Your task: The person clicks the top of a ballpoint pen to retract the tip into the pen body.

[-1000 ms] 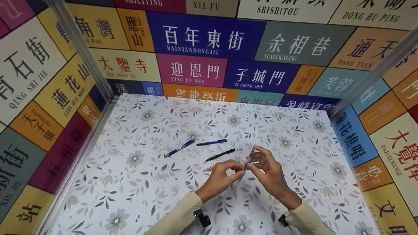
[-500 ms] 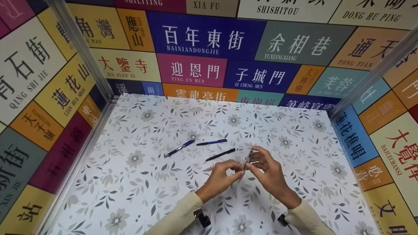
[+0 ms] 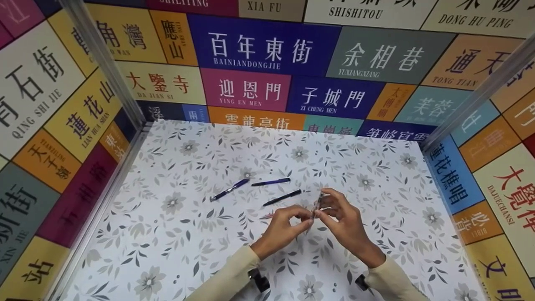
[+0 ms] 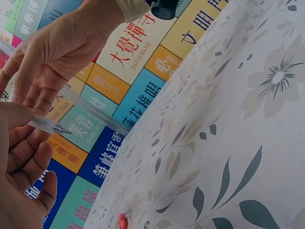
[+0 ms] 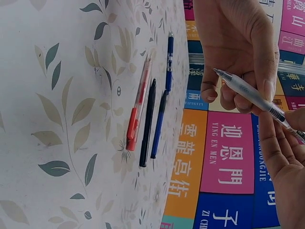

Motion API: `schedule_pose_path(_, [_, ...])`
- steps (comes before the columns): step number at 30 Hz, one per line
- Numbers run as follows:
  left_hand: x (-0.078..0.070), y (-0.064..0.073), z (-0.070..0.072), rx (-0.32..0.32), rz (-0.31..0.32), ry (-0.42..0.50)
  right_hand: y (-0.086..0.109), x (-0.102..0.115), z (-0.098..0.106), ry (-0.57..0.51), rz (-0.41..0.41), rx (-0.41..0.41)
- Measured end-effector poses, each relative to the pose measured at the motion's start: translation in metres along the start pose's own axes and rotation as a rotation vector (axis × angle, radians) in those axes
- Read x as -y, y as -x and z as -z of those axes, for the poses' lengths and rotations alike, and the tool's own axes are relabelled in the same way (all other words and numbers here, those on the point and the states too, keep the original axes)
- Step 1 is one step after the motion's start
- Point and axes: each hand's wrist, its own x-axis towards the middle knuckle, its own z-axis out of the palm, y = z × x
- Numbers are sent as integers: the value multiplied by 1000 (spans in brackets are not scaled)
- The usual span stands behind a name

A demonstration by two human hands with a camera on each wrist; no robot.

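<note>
Both hands hold a grey-white pen with a clear tip [image 5: 243, 90] above the table, tilted in the head view. My left hand [image 3: 285, 223] pinches it near its grip between thumb and fingers; the bare tip [image 4: 62, 129] sticks out past them in the left wrist view. My right hand [image 3: 345, 221] pinches the pen's upper part, a fingertip close to its far end. A red pen [image 5: 138, 105], a black pen [image 3: 282, 197], a dark blue pen [image 3: 271, 182] and a blue pen with a clear section [image 3: 230, 190] lie beyond the hands. The left hand partly hides the red pen in the head view.
The table [image 3: 200, 259] wears a white cover printed with grey flowers and leaves. Colourful panels [image 3: 263, 46] with lettering stand at the back and both sides. Metal posts [image 3: 108, 62] rise at the far corners.
The held pen's upper end dips slightly and shifts a little to the left along with the right hand's fingers. The pens on the table stay where they were.
</note>
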Motion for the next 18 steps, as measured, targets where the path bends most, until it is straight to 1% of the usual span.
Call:
schedule_pose_path(3, [0, 0, 0, -2, -7, -9, 0, 0, 0, 0, 0, 0])
schedule_pose_path(13, [2, 2, 1, 6, 12, -8, 1, 0, 0, -5, 1, 1])
schedule_pose_path(18, [2, 2, 1, 12, 15, -7, 0, 1, 0, 2, -11, 10])
